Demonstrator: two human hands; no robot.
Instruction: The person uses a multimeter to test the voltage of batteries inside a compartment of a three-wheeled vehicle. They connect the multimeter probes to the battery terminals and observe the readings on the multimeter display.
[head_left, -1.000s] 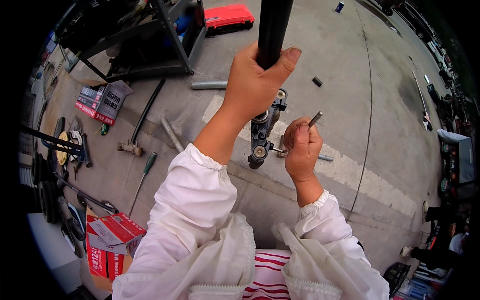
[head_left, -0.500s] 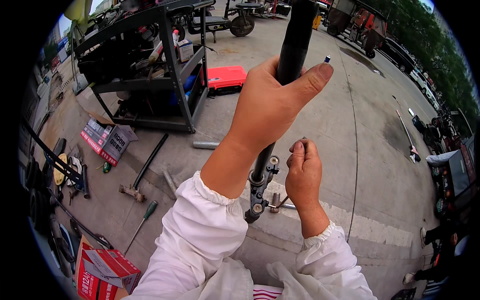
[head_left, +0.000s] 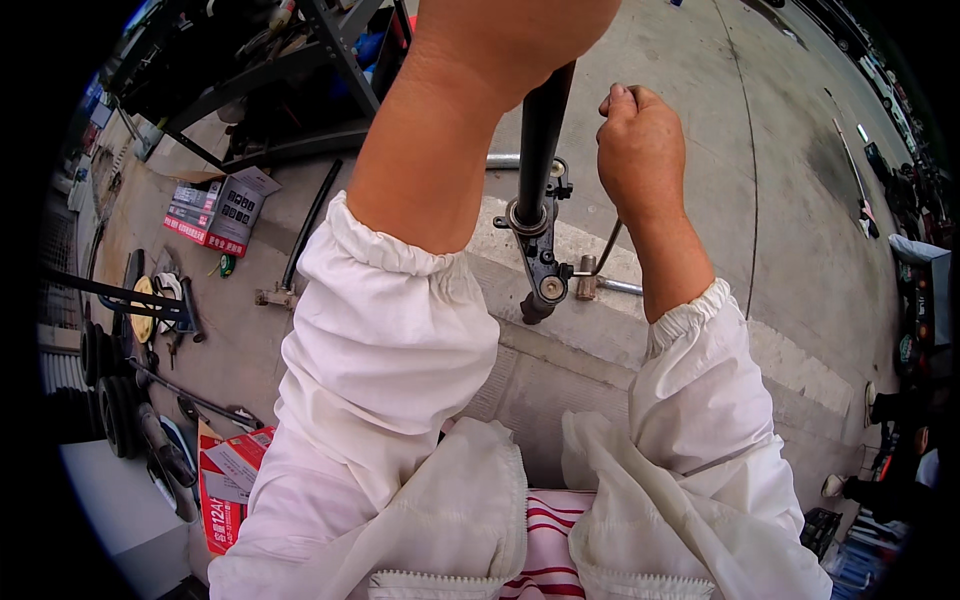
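My left hand is cut off by the top edge, and its fingers are out of sight. It is closed round the black tube, which leads down to a black metal clamp with round bolt heads, like a fork's yoke. My right hand is a loose fist, right of the tube and apart from it. Whatever it may hold is hidden by the fingers. Below the right wrist, beside the clamp, shows a metal piece with a cylindrical head and thin rods; one rod passes out of sight behind the wrist.
A dark metal shelf rack stands at the upper left. Nearby on the concrete are an open carton and a long black tube with a metal end. A red box, black tyres and parts lie along the left.
The view has tipped downward, so both hands and the clamp sit higher in the picture. My right fist has risen relative to the clamp. The left hand stays on the tube.
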